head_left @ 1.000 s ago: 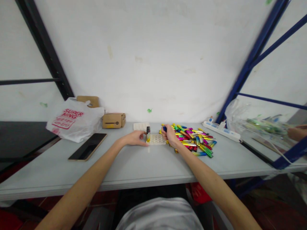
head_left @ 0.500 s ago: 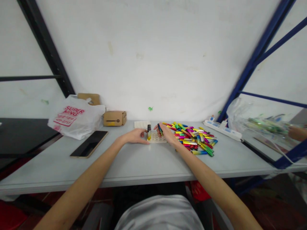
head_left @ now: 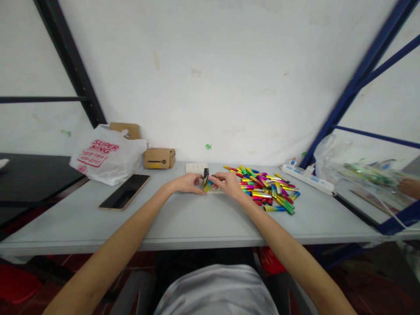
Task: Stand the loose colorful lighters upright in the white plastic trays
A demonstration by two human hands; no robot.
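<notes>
Several black-topped lighters (head_left: 206,173) stand in a row at the left end of a pale tray (head_left: 215,190) with rows of small holes. My left hand (head_left: 188,183) curves beside this row, its thumb and fingers apart and the thumb near the tray's edge; whether it touches the tray I cannot tell. Pinched in my right hand (head_left: 226,183) is a shiny blue and yellow lighter (head_left: 209,186), tilted next to the standing row. That hand covers much of the tray. Right of it spreads a pile of shiny coloured lighters (head_left: 262,190).
A second pale tray (head_left: 196,167) lies by the wall. On the left are a phone (head_left: 125,192), a white plastic bag (head_left: 106,155) and a small cardboard box (head_left: 159,158). A power strip (head_left: 308,178) sits at the right, below a blue rack post (head_left: 354,92).
My right hand has moved left with its lighter, from over the tray's middle to the standing row. The left hand stays beside the row. The view has shifted slightly.
</notes>
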